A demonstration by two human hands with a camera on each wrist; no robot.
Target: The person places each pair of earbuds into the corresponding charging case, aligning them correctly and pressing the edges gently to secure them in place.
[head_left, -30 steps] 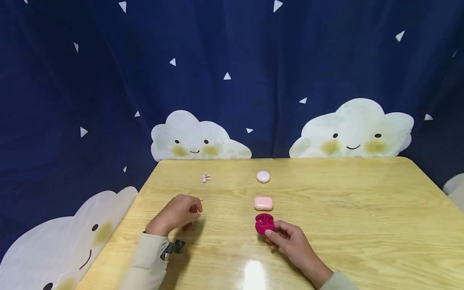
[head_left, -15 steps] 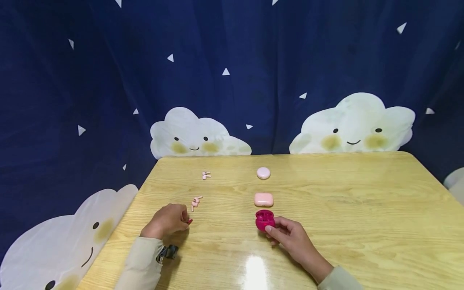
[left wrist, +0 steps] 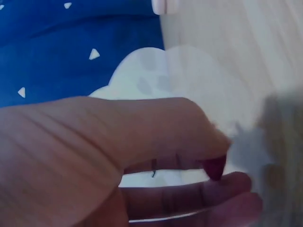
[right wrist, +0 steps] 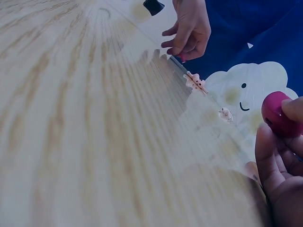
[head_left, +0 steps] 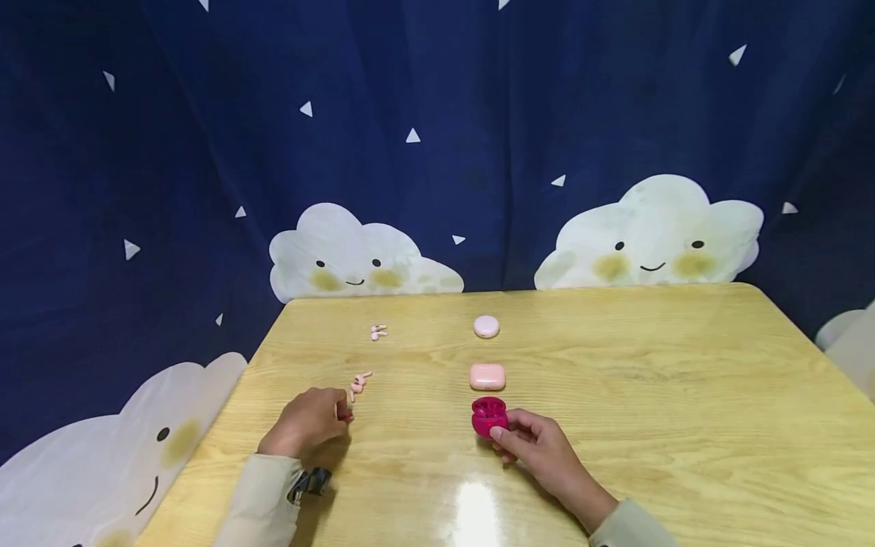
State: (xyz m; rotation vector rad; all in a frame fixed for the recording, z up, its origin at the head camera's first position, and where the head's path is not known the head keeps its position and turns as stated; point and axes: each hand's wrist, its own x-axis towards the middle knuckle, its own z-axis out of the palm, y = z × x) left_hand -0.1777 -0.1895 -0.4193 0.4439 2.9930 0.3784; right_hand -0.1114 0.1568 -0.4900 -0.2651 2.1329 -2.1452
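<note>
No readable lettering
No text, label, brand, number or sign can be read in any view.

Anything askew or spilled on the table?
Slightly: the pink earbuds, just beyond the left hand, lie splayed at different angles, whereas the paler pair lies nearly parallel. Nothing visibly spilled or damaged.

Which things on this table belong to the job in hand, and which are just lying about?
Seemingly in the job:
open red case, held in the right hand
small red piece, probably an earbud, pinched by the left hand

Apparently just lying about:
nearer pink earbuds
farther pink earbuds
round pink case
oblong pink case
</note>
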